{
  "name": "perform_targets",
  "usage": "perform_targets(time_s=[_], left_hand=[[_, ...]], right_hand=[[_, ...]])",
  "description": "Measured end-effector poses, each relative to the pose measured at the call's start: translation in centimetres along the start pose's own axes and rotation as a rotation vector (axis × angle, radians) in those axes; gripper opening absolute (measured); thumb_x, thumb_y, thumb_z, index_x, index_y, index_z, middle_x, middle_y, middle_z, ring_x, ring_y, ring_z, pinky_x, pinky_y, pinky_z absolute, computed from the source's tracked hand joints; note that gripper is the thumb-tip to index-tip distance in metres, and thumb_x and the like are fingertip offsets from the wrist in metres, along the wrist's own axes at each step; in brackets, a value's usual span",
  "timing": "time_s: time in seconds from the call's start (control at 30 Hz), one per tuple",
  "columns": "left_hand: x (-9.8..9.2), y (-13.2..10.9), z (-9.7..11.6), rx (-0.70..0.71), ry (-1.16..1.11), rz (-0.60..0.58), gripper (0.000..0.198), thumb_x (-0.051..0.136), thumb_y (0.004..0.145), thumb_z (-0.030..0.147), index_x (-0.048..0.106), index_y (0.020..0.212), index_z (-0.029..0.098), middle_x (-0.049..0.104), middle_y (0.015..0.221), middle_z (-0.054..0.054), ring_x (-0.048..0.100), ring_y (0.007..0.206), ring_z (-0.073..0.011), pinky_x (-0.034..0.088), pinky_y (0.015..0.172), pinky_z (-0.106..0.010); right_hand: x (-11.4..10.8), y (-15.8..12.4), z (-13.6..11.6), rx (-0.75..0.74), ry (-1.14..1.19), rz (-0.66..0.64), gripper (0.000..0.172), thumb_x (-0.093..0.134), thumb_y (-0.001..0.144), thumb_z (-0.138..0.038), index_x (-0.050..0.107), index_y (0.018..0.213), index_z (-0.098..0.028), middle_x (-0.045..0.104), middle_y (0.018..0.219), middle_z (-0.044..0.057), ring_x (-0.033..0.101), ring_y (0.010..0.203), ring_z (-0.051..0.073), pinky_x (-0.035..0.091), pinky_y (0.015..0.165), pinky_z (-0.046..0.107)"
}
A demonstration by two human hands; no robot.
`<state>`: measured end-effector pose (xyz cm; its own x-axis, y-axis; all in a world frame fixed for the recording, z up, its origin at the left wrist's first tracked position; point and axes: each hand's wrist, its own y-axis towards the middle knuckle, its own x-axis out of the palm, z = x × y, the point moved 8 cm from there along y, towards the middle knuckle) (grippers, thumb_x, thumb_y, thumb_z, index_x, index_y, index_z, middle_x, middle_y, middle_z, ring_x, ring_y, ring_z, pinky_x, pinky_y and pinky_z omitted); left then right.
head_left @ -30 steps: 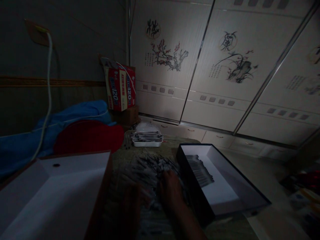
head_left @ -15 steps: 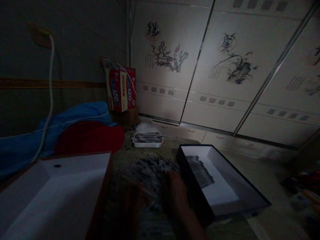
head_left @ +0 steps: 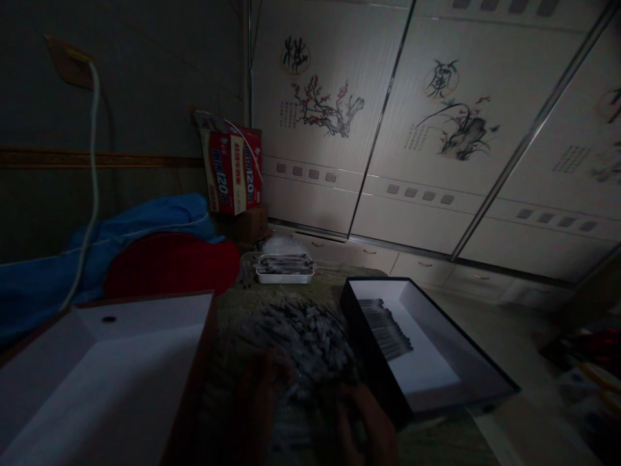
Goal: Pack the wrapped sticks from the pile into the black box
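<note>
Dim greenish tabletop (head_left: pixel 328 283), lower centre: the right hand (head_left: pixel 367 414) has shifted lower, apparently freeing access to slender grey-black sticks (head_left: pixel 306 327); left hand (head_left: pixel 262 385) alongside; both grips unclear.

We have both hands low in view, bare and dim, well apart from each other. Our bare, shadowed left hand (head_left: pixel 266 374) reaches forward, its fingers bent and pointing up and to the right; the gloom hides how tightly they close. Our bare, slightly lighter right hand (head_left: pixel 363 408) sits lower, near the bottom edge, back upward, fingers curved leftward; we cannot make out their tips.
</note>
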<state>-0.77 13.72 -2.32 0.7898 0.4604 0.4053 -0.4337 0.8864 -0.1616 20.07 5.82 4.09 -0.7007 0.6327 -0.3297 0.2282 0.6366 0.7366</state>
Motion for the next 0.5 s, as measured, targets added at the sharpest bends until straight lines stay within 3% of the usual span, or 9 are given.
perform_targets(time_s=[0.1,0.2,0.3,0.4,0.5], left_hand=[[0.5,0.1,-0.4,-0.039,-0.014,-0.062,0.025,0.057,0.087,0.036,0.061,0.102,0.017,0.067,0.097,-0.003,0.064,0.077,-0.0141,0.055,0.067,-0.033],[1.4,0.5,-0.9,-0.076,-0.047,-0.163,0.030,0.070,0.074,0.046,0.065,0.078,0.017,0.065,0.071,0.001,0.060,0.059,-0.0125,0.052,0.057,-0.028],[1.9,0.7,-1.1,-0.053,-0.049,-0.257,0.035,0.074,0.065,0.052,0.064,0.063,0.019,0.063,0.059,0.002,0.057,0.054,-0.0137,0.050,0.052,-0.026],[1.2,0.7,-1.3,-0.026,0.051,-0.245,0.023,0.076,0.065,0.042,0.066,0.063,0.021,0.064,0.059,0.000,0.058,0.054,-0.0155,0.049,0.053,-0.025],[0.7,0.1,-2.1,-0.071,0.103,-0.244,0.019,0.084,0.053,0.020,0.071,0.066,0.023,0.072,0.073,-0.005,0.065,0.074,-0.0221,0.051,0.066,-0.026]], right_hand=[[0.3,0.1,-0.1,0.000,-0.062,-0.023,0.013,0.051,0.088,-0.025,0.065,0.087,-0.024,0.070,0.081,0.005,0.066,0.077,0.019,0.050,0.069,0.028],[1.0,-0.1,0.4,0.032,-0.063,-0.090,0.017,0.049,0.089,-0.024,0.065,0.084,-0.026,0.070,0.081,0.005,0.067,0.074,0.019,0.050,0.069,0.029],[1.0,-0.4,0.9,0.079,-0.070,-0.066,0.015,0.051,0.086,-0.026,0.066,0.089,-0.026,0.071,0.086,0.007,0.067,0.081,0.023,0.051,0.075,0.034],[1.1,-0.4,1.1,0.162,-0.041,-0.054,0.015,0.053,0.086,-0.032,0.065,0.091,-0.025,0.071,0.089,0.008,0.067,0.083,0.023,0.050,0.077,0.034],[2.1,-0.2,0.9,0.311,0.021,-0.140,0.024,0.049,0.089,-0.043,0.063,0.091,-0.024,0.069,0.078,0.004,0.065,0.068,0.018,0.049,0.063,0.026]])
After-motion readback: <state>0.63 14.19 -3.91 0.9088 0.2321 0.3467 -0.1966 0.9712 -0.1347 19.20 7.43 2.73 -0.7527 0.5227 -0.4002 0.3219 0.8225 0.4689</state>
